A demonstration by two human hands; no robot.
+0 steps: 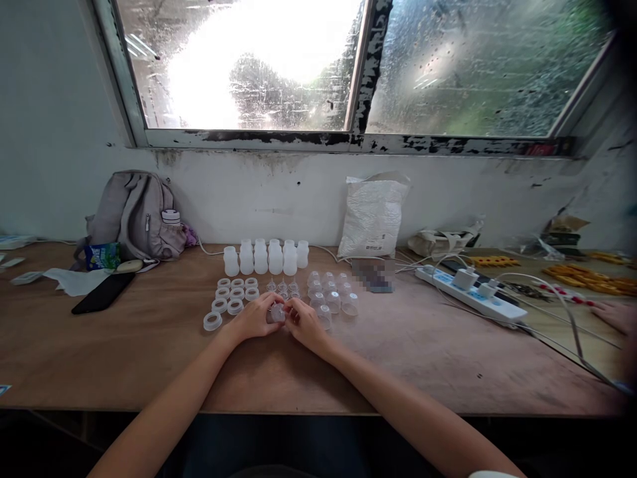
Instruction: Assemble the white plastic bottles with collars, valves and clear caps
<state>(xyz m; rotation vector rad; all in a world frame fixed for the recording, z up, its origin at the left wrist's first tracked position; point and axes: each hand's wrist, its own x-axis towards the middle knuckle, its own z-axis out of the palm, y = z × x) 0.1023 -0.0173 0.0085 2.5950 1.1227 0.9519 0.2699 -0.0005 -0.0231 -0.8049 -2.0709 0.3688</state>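
My left hand (257, 317) is closed around a small translucent baby bottle part (277, 313); whether it is a ring, a teat or a cap is hard to tell. Fingers of my right hand (302, 320) pinch at its right side, their tips partly hidden. Just behind both hands stand several clear teats (283, 288). Left of them, several white screw rings (235, 306) lie in rows. Several clear dome caps (333, 303) stand right of my right hand. At the back is a row of white bottles (261, 257), upright and open-topped.
A grey backpack (142, 216), a black phone (103, 293) and a white tissue (77, 281) are at left. A white bag (373, 216) leans on the wall. A power strip (470, 294) with cables lies at right, near yellow parts (572, 277) and another person's hand (616, 315).
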